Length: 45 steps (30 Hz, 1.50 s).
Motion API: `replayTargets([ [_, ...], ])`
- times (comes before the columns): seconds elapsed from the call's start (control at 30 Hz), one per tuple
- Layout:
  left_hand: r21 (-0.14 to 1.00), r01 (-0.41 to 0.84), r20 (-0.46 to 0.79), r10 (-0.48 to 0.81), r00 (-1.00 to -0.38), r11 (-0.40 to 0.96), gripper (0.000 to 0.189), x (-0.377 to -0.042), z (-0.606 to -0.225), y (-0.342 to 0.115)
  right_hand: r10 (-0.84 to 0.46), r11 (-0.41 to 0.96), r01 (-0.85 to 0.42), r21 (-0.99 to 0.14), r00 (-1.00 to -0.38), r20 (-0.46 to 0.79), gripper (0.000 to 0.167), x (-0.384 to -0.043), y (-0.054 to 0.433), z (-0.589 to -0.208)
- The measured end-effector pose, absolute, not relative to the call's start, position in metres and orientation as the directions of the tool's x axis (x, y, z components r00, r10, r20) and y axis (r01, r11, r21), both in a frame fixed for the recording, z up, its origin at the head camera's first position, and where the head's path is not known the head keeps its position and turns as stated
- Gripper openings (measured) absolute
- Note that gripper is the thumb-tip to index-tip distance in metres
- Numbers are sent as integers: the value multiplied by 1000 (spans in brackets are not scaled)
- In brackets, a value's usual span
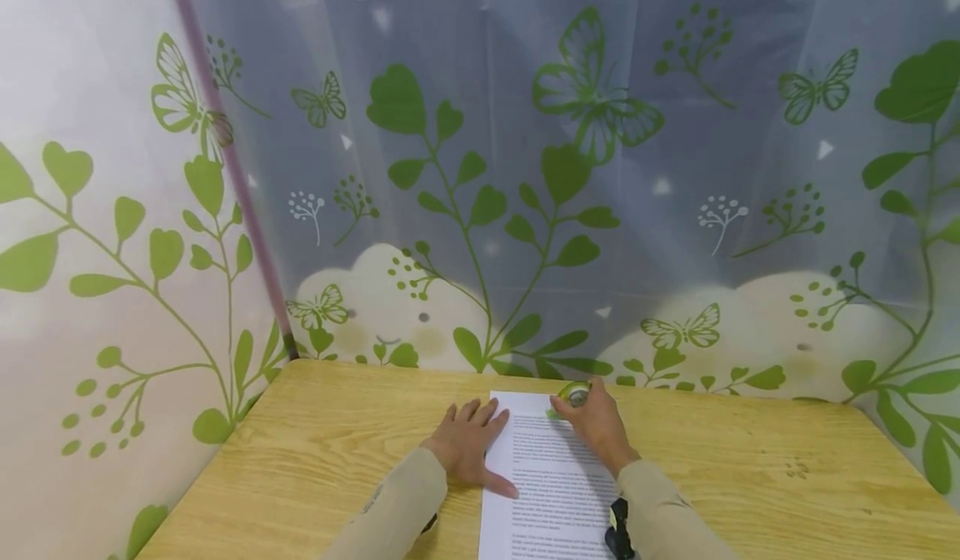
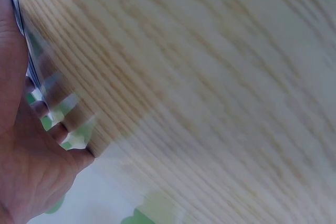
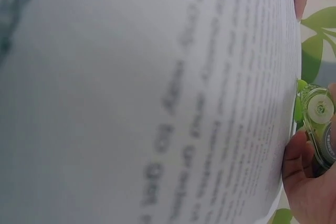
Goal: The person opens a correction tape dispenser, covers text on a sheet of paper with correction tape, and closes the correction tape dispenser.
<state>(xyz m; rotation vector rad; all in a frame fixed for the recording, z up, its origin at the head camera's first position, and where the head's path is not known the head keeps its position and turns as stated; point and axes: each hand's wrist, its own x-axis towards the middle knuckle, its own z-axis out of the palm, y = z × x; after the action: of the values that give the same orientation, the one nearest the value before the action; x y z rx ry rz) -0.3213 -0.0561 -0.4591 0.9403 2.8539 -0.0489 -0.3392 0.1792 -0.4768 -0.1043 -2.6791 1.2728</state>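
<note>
A sheet of white paper (image 1: 543,510) covered in printed lines lies on the wooden table. My left hand (image 1: 471,443) is spread over its left edge, fingers straight and thumb resting on the print; in the left wrist view the left hand (image 2: 37,166) shows at the left side. Near the top right of the page, my right hand (image 1: 600,427) grips a green correction tape (image 1: 576,394) between thumb and fingers. The right wrist view shows the correction tape (image 3: 319,114) with its tip at the paper's surface, its see-through case showing a white reel, and the right hand (image 3: 310,182) around it.
The light wooden table (image 1: 750,460) reaches back to a curtain (image 1: 480,168) printed with green leaves, butterflies and clouds. A pale curtain side (image 1: 112,210) stands at the left. A black strap (image 1: 619,527) sits at the right wrist.
</note>
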Motion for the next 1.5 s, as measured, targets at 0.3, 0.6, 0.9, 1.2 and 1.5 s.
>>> replayTargets([
  [0.3,16,595,-141,591,-794,803,116,-322,-459,-56,126,600,-12,-800,-986,109,75,-338,182,-476],
  [0.6,8,590,-140,585,-799,807,115,-322,-459,-56,119,587,-3,-809,-989,91,83,-338,186,-476],
  [0.9,5,593,-147,587,-796,805,115,-324,-463,-55,127,571,4,-821,-988,83,85,-337,188,-476],
  [1.2,-1,583,-146,577,-804,813,117,-323,-462,-55,131,547,24,-837,-990,58,83,-336,189,-476],
  [1.5,2,582,-146,576,-804,813,118,-322,-462,-56,136,504,22,-864,-989,54,80,-334,192,-476],
])
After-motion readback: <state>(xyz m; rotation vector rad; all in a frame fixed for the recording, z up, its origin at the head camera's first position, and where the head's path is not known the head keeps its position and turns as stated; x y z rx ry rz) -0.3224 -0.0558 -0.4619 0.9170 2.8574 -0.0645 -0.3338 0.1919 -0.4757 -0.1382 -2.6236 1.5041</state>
